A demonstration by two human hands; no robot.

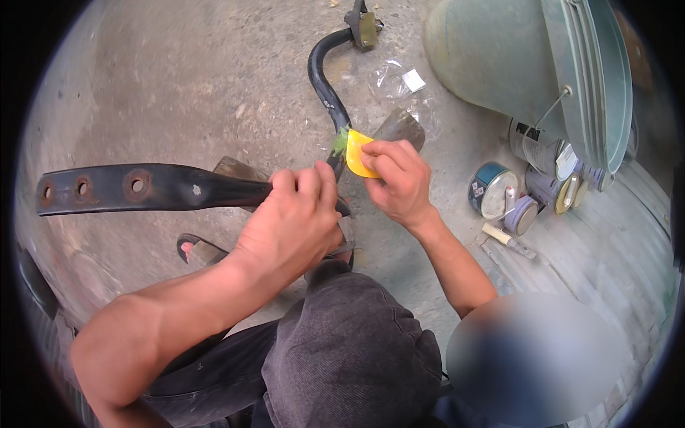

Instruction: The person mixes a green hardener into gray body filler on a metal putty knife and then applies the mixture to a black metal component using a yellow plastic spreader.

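A black metal bar (pixel 230 190) has a flat, rust-ringed end with holes on the left and a bent tube (pixel 327 93) running up to a bracket (pixel 367 32) at the top. My left hand (pixel 296 221) is closed over the bar near where the two parts meet. Between the thumb and fingers of my right hand (pixel 399 178) is a yellow plastic spreader (pixel 358 155). Its left edge meets the tube, where a smear of green putty (pixel 341 141) shows. My left fingers hide part of the joint.
A large pale green bucket (pixel 492 57) lies tipped at upper right. Paint cans (pixel 494 191) and a brush (pixel 508 239) sit near corrugated sheeting (pixel 599 264). Clear plastic wrap (pixel 389 80) lies on the concrete (pixel 178 85). A sandalled foot (pixel 203 251) is at left; dark grey cloth (pixel 349 349) bulges below.
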